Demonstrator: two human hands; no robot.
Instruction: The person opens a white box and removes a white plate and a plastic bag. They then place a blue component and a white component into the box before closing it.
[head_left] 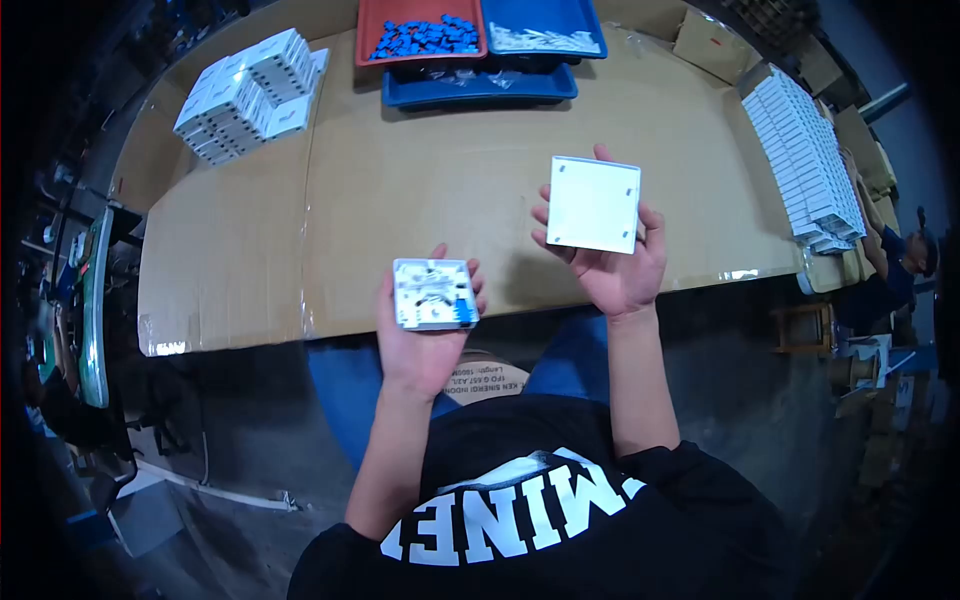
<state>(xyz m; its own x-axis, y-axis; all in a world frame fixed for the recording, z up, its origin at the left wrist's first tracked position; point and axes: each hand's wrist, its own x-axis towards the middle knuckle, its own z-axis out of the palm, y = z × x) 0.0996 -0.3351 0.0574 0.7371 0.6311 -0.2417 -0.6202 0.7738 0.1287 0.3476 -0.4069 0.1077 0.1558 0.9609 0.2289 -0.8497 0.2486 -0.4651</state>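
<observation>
On the palm of my left hand [425, 355] rests a square white housing [434, 294], its inner side up, with fine white parts and a blue piece [462, 309] at its lower right corner. My right hand [625, 268] holds a flat square white cover [594, 204] from beneath, fingers round its left and right edges. Small dark marks show near the cover's corners. The two pieces are apart, the cover farther forward and to the right. Both are held above the near part of the cardboard-covered table [420, 190].
Stacked white units [245, 95] stand at the back left, a long stack of white pieces [805, 160] at the right. At the back are a red tray [370, 50] of blue parts, a blue tray [597, 50] of white parts and another blue tray [480, 94]. People sit at both sides.
</observation>
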